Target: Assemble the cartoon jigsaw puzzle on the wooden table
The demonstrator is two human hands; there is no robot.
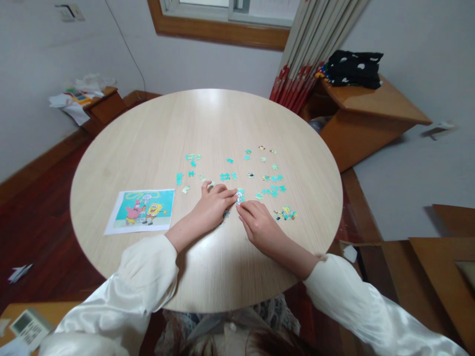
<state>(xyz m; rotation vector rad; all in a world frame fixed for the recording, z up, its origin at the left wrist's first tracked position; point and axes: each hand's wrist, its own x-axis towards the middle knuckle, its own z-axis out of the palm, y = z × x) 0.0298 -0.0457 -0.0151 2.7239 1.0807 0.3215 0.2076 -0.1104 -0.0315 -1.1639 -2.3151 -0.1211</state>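
A small cluster of joined jigsaw puzzle pieces (240,193), turquoise with a pale cartoon face, lies on the table between my hands. My left hand (215,205) reaches in from the left, its fingertips closed against the cluster's left edge. My right hand (261,225) pinches at the lower right edge of the same cluster, thumb and index together. More pieces, partly hidden, poke out below my left palm. Right of my right hand lies another joined group (287,213) with yellow and turquoise parts. To the left is a printed reference picture (128,217) of cartoon figures.
Loose turquoise puzzle pieces (224,176) are scattered over the middle of the round wooden table (208,118). A wooden cabinet (371,106) with a black cloth (354,69) stands at the right back. A white remote-like device (31,329) lies at lower left.
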